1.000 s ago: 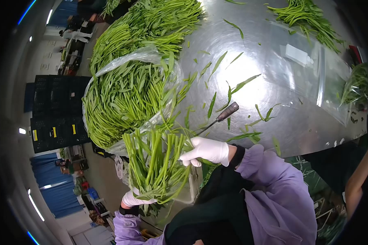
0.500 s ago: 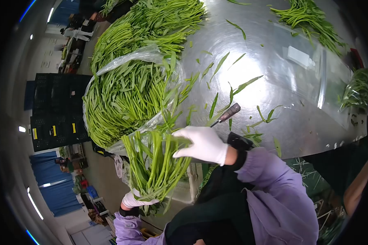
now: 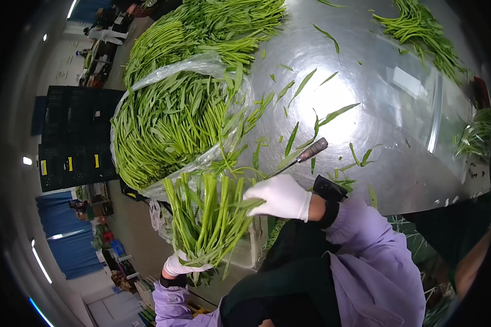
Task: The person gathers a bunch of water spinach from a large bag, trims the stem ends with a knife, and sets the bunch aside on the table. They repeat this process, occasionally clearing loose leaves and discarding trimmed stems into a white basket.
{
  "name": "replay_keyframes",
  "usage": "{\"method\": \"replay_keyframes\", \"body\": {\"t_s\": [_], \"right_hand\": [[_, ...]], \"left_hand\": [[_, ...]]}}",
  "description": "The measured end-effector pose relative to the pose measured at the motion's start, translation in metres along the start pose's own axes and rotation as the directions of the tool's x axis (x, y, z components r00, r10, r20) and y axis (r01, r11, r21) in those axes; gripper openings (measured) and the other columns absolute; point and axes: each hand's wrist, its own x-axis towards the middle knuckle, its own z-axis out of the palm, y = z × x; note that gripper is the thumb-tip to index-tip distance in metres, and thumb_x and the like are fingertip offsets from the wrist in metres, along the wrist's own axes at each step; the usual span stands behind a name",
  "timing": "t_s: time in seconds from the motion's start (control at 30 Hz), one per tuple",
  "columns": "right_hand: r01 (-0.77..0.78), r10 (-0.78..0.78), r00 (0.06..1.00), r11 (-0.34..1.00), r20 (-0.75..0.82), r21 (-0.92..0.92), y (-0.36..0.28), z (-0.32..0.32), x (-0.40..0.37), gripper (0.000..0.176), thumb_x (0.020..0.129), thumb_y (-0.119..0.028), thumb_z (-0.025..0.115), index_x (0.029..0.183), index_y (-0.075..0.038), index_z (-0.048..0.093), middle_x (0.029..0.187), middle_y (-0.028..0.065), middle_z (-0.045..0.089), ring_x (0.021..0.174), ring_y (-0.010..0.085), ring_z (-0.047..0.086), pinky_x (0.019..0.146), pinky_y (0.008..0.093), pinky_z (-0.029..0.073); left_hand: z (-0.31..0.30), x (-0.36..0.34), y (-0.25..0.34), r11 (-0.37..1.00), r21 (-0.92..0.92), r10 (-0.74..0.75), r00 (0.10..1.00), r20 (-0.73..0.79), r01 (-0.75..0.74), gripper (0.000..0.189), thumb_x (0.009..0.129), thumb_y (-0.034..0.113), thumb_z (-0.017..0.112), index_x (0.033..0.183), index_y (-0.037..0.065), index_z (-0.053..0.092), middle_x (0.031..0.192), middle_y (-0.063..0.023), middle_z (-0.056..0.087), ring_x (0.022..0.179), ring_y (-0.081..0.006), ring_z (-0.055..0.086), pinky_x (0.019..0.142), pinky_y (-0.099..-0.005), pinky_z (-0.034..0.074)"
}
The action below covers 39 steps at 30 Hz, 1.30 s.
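Stems of a leafy green vegetable, gathered as one bunch (image 3: 210,220), are hanging just off the near edge of the steel table (image 3: 376,136), cut ends pointing up toward the table. The left hand (image 3: 181,266), in a white glove, is clamping the leafy lower end of the bunch from beneath, fingers wrapping fully around it. The right hand (image 3: 281,197), also gloved in white, is pressing against the upper right side of the bunch, its fingers closing together on a leaf and the outer stems. Purple sleeves are covering both arms.

Just beyond the right hand, a knife (image 3: 306,155) with a dark handle is lying flat on the table, blade pointing toward the bunch. Loose leaves (image 3: 303,83) are lying scattered across the polished surface, which is reflecting a bright overhead light. To the left, an open clear plastic bag (image 3: 172,122) is holding a large mass of the same greens, and an unbagged heap (image 3: 202,27) is lying behind it. A smaller pile (image 3: 420,32) is resting at the far right, near flat clear bags (image 3: 436,114).

Past the table, black crates (image 3: 73,141) are standing stacked on the floor, with blue curtains (image 3: 71,250) hanging nearby.
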Motion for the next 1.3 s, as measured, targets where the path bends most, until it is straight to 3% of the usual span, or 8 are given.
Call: {"method": "replay_keyframes", "body": {"t_s": [0.3,0.43,0.5,0.57,0.7,0.93,1.17,1.3], "right_hand": [[0.393,-0.409,0.912,0.868,0.013,-0.302,0.003,0.019,-0.004,0.021,0.067,-0.016,0.064,0.087,-0.016,0.061,0.072,0.0023,0.054,0.058,0.0236,0.055,0.057,0.0356,0.045],[0.072,-0.066,0.930,0.997,-0.361,0.003,0.015,0.018,-0.006,0.019,0.069,-0.004,0.059,0.086,-0.012,0.061,0.071,0.0045,0.060,0.059,0.0243,0.058,0.056,0.0344,0.046],[-0.339,0.494,0.866,0.701,-0.084,0.627,0.028,0.000,-0.003,0.006,0.083,-0.008,0.058,0.087,-0.006,0.062,0.069,0.0081,0.059,0.065,0.0226,0.062,0.058,0.0274,0.046],[-0.016,0.304,0.912,0.698,-0.276,0.716,0.020,0.007,-0.004,0.010,0.085,-0.013,0.061,0.091,-0.005,0.064,0.075,0.0086,0.059,0.064,0.0219,0.060,0.058,0.0267,0.046],[0.168,-0.174,0.964,0.985,-0.202,-0.043,-0.021,-0.003,0.014,0.034,0.059,-0.023,0.076,0.089,-0.009,0.066,0.085,0.0059,0.054,0.083,0.0264,0.055,0.072,0.0377,0.043],[0.056,-0.209,0.929,0.895,-0.306,-0.442,-0.009,0.025,0.039,0.003,0.070,-0.014,0.062,0.071,-0.013,0.059,0.064,0.0008,0.054,0.071,0.0224,0.056,0.064,0.0373,0.039],[0.246,-0.246,0.969,0.930,0.036,-0.271,-0.023,0.007,0.037,0.046,0.066,-0.050,0.069,0.092,-0.011,0.069,0.115,0.0104,0.059,0.118,0.0308,0.047,0.104,0.0540,0.025],[0.305,-0.301,0.949,0.952,0.096,-0.034,-0.031,0.037,0.056,0.035,0.071,-0.041,0.069,0.084,-0.009,0.070,0.104,0.0116,0.063,0.116,0.0320,0.049,0.107,0.0527,0.023]], "left_hand": [[0.006,-0.012,-0.017,0.974,-0.221,-0.053,0.999,-0.013,0.048,0.058,0.076,0.018,0.076,0.127,0.005,0.051,0.125,-0.0075,0.056,0.112,-0.0191,0.052,0.096,-0.0308,0.040],[0.009,-0.020,-0.016,0.932,-0.325,-0.159,0.987,0.021,0.158,0.060,0.074,0.017,0.077,0.127,0.004,0.051,0.122,-0.0077,0.058,0.111,-0.0199,0.053,0.096,-0.0304,0.040],[0.011,-0.022,-0.015,0.934,-0.328,-0.148,0.989,0.004,0.141,0.060,0.074,0.016,0.077,0.126,0.005,0.052,0.120,-0.0076,0.059,0.110,-0.0198,0.054,0.096,-0.0306,0.041],[0.012,-0.019,-0.015,0.988,-0.154,-0.035,0.999,-0.032,0.030,0.057,0.075,0.014,0.076,0.126,0.005,0.052,0.122,-0.0079,0.058,0.110,-0.0194,0.054,0.095,-0.0306,0.041],[0.011,-0.015,0.003,0.925,-0.349,-0.146,0.989,0.033,0.149,0.052,0.077,0.012,0.074,0.124,0.004,0.053,0.121,-0.0080,0.058,0.108,-0.0197,0.055,0.093,-0.0309,0.043],[0.015,-0.024,-0.018,0.998,-0.028,-0.061,0.998,0.011,0.061,0.054,0.075,0.016,0.077,0.123,0.004,0.055,0.119,-0.0086,0.060,0.108,-0.0225,0.055,0.095,-0.0318,0.040],[0.017,-0.021,-0.008,0.966,-0.257,0.005,1.000,0.002,-0.004,0.059,0.073,0.016,0.078,0.125,0.005,0.054,0.123,-0.0084,0.057,0.111,-0.0223,0.053,0.097,-0.0315,0.038],[0.016,-0.018,-0.002,0.989,-0.142,0.049,0.999,-0.012,-0.051,0.062,0.071,0.013,0.079,0.126,0.005,0.052,0.122,-0.0062,0.058,0.108,-0.0190,0.054,0.094,-0.0306,0.040]]}}
